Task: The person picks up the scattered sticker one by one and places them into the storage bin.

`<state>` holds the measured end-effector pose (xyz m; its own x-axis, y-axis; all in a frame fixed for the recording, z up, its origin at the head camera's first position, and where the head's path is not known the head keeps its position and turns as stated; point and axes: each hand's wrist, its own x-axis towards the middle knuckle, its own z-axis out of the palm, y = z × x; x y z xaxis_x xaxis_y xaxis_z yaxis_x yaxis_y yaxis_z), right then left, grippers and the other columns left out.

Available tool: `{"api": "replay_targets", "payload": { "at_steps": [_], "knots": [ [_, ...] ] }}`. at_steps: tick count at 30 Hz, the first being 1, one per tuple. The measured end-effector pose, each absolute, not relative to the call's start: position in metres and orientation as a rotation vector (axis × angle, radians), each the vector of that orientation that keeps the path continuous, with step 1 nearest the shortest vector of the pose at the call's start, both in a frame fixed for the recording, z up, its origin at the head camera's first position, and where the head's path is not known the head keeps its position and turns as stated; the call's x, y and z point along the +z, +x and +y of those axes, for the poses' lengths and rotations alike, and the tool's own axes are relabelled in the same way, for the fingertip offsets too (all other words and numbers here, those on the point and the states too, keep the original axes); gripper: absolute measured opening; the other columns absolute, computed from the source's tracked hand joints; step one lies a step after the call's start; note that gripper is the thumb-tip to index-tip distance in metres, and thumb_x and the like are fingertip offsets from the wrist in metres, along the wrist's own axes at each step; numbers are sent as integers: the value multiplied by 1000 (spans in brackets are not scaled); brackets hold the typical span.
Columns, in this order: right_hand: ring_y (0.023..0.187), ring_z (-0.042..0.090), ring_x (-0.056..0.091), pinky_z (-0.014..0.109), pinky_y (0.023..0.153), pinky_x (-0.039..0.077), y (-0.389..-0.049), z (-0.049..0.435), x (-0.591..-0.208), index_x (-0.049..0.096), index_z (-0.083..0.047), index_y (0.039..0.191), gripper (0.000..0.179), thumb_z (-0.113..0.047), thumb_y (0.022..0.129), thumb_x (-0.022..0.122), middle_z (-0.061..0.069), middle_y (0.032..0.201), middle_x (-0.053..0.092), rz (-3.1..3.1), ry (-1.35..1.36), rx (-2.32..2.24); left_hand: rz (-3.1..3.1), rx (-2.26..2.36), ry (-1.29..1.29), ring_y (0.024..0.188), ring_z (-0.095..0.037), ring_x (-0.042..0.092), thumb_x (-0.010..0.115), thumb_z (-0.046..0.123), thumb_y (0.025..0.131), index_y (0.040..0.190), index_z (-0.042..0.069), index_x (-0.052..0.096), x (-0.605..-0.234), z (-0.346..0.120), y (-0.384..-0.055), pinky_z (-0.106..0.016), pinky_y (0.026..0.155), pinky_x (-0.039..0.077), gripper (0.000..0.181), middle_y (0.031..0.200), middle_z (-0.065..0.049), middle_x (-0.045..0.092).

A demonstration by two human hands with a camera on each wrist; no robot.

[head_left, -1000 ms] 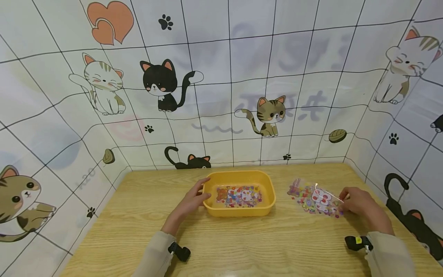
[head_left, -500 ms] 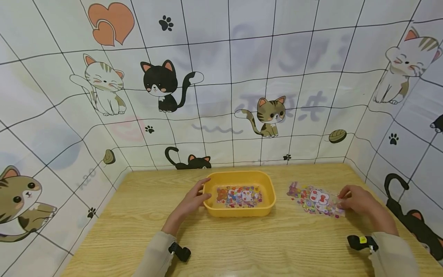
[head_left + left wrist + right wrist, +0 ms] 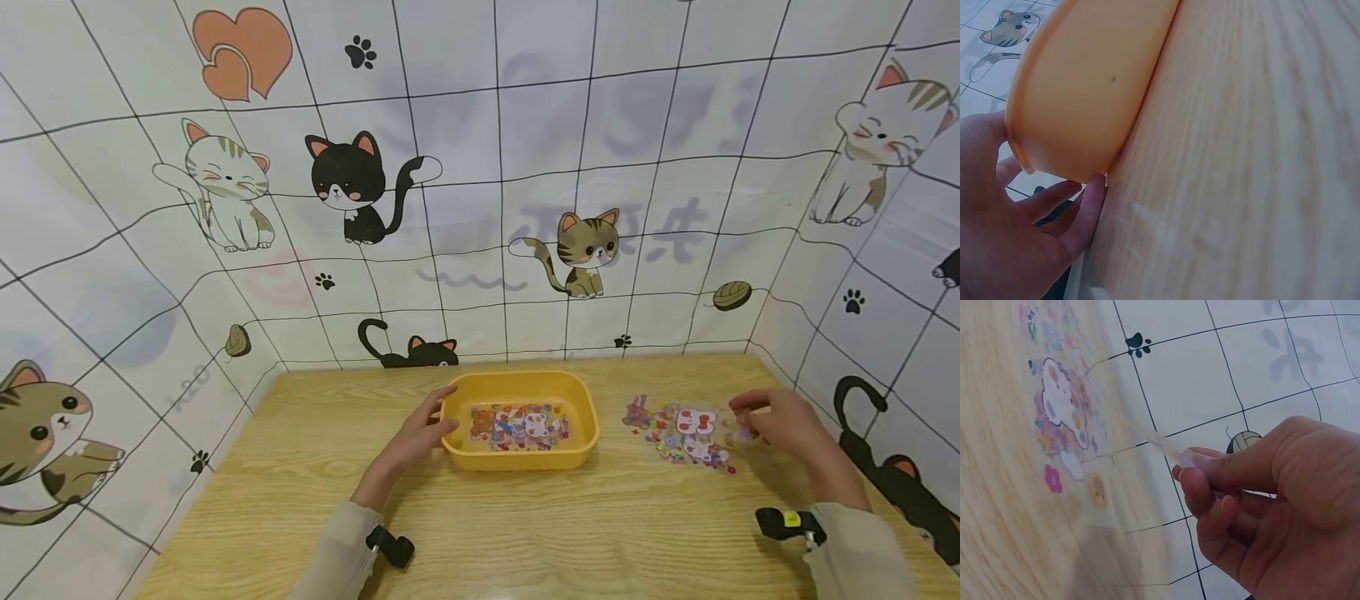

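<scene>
A yellow plastic basin (image 3: pixel 520 460) stands on the wooden table, with a clear sheet of colourful cartoon stickers (image 3: pixel 517 427) lying flat inside. My left hand (image 3: pixel 412 433) holds the basin's left end, its thumb and fingers spread around the outside wall. In the left wrist view the same hand (image 3: pixel 1029 231) reaches around the end of the basin (image 3: pixel 1097 94). To the right, my right hand (image 3: pixel 780 425) pinches the right edge of another clear sheet of cartoon stickers (image 3: pixel 678 429). In the right wrist view a thin transparent edge runs from my fingertips (image 3: pixel 1192 487) toward the rabbit print (image 3: pixel 1063 403).
The wooden table (image 3: pixel 525 533) extends in front of the basin. A white grid-lined curtain (image 3: pixel 465 217) printed with cats stands close behind the table and along both sides. Black wrist cameras (image 3: pixel 392 547) sit at both sleeves.
My right hand has risen slightly and shifted a little right, lifting the near edge of the clear sheet. The left hand and basin have stayed put.
</scene>
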<state>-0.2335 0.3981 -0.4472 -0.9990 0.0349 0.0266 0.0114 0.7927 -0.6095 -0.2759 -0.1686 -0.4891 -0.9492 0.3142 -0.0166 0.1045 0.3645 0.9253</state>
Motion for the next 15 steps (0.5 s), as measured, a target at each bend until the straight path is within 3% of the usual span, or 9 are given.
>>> {"api": "replay_targets", "payload": {
  "at_steps": [10, 15],
  "knots": [
    [70, 6, 62, 25, 57, 52, -222, 386, -428, 63, 15, 126, 32, -6, 102, 59, 34, 115, 69, -2835, 28, 944, 2429, 1639, 413, 128, -35, 59, 59, 21, 104, 161, 26, 35, -487, -168, -274, -43, 88, 62, 61, 156, -24, 44],
    [71, 7, 65, 25, 56, 50, -219, 378, -416, 64, 12, 126, 30, -6, 102, 60, 34, 116, 69, -2796, 24, 914, 2427, 1636, 405, 128, -35, 59, 59, 21, 104, 161, 27, 35, -488, -168, -275, -41, 88, 63, 61, 156, -23, 44]
  ]
}}
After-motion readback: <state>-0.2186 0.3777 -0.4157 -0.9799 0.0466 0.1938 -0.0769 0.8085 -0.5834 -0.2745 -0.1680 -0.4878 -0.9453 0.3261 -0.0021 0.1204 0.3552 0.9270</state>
